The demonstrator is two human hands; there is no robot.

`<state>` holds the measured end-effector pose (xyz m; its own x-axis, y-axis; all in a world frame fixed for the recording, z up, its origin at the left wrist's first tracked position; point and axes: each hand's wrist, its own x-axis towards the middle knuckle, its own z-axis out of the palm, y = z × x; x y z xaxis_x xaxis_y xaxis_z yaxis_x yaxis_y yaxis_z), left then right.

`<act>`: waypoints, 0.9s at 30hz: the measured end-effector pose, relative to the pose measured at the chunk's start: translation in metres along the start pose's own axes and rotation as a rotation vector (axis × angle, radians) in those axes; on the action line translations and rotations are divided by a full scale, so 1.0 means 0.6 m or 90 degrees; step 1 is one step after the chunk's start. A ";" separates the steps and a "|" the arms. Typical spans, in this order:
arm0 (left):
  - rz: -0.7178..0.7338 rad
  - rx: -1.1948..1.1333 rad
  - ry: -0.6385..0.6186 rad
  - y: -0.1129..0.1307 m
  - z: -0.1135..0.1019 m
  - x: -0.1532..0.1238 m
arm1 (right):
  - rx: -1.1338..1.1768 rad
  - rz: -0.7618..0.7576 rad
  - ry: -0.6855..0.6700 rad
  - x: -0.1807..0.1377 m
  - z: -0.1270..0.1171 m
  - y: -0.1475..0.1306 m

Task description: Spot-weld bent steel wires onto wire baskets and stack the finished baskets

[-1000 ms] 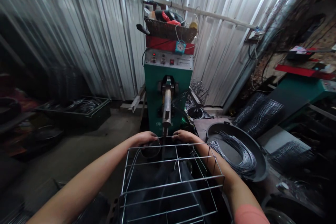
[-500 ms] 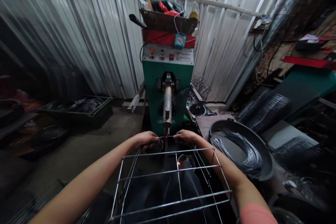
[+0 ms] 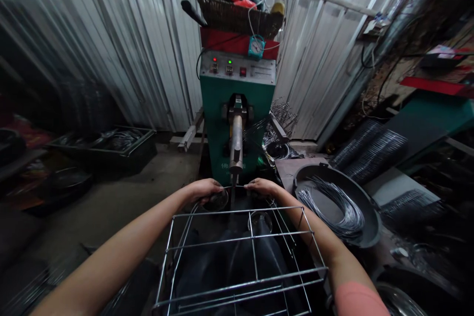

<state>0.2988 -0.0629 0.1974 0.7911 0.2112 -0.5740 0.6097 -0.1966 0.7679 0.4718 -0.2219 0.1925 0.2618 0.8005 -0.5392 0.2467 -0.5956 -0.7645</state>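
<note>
My left hand (image 3: pixel 208 190) pinches a thin metal wire (image 3: pixel 239 186) from the left, and my right hand (image 3: pixel 262 187) pinches it from the right. The wire runs across the tip of the spot welder's electrode (image 3: pixel 235 178), below the thick metal arm (image 3: pixel 237 143). A wire rack (image 3: pixel 244 242) of welded rods lies tilted between my forearms, above my lap. Whether the held wire is joined to this rack, I cannot tell. Next to my left hand is a round, dark dish-like thing (image 3: pixel 218 201). Fingertips are partly hidden.
The green welder (image 3: pixel 218 123) stands ahead, with lit switches and a basket (image 3: pixel 237 14) on top. At right, a round black pan (image 3: pixel 370 237) holds curved wires (image 3: pixel 348 217). A dark green bin (image 3: pixel 138 155) sits at left. Corrugated metal (image 3: pixel 155 49) forms the back wall.
A green lamp on the welder panel is now lit. The orange glow at the electrode tip is gone. The view has tilted slightly down; both hands keep their grip on the wire.
</note>
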 end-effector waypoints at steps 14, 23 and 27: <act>-0.007 0.038 0.022 0.004 0.003 -0.002 | 0.078 -0.018 0.077 -0.023 0.009 0.002; 0.002 0.039 0.023 -0.003 0.000 0.004 | 0.130 -0.032 0.069 -0.003 0.013 0.018; 0.014 0.038 0.026 -0.005 0.003 0.005 | 0.161 -0.033 0.071 -0.005 0.018 0.020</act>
<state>0.2993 -0.0632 0.1930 0.8026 0.2449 -0.5439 0.5948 -0.2587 0.7611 0.4635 -0.2308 0.1813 0.3600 0.8082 -0.4660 0.0246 -0.5075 -0.8613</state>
